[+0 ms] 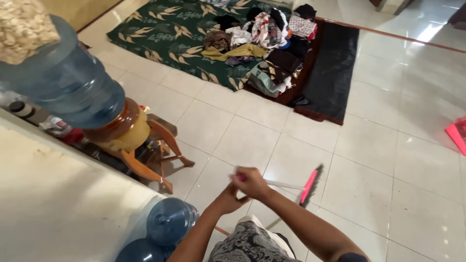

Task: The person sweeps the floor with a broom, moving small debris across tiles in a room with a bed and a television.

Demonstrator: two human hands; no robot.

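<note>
Sweeping this wide tiled floor [369,160] well is, as I judge it, a matter of short, even strokes with the bristles kept flat to the glossy pale tiles, drawn along the grout lines so grit does not lodge there, and kept off the edge of the green leaf-patterned mat [165,34] and the dark mat [330,73] beside it at the far end of the room. A heap of mixed clothes [267,43] lies across both mats, well apart from you. On your left stands a water dispenser [121,128] with an upturned blue water bottle [68,80] on a small wooden stand [155,155]; two spare blue bottles [170,221] sit on the floor just beside your legs, so work round them with care. A pink dustpan-like object [457,133] shows at the right edge; what it is I cannot tell exactly. The broom [296,187] lies low in front of you, its pink head and dark bristles near the floor, its pale handle running back to your hands. Your right hand [252,182] is clamped round the handle's end; your left hand [229,200] sits just below it, touching, its grip on the handle hidden from view.
</note>
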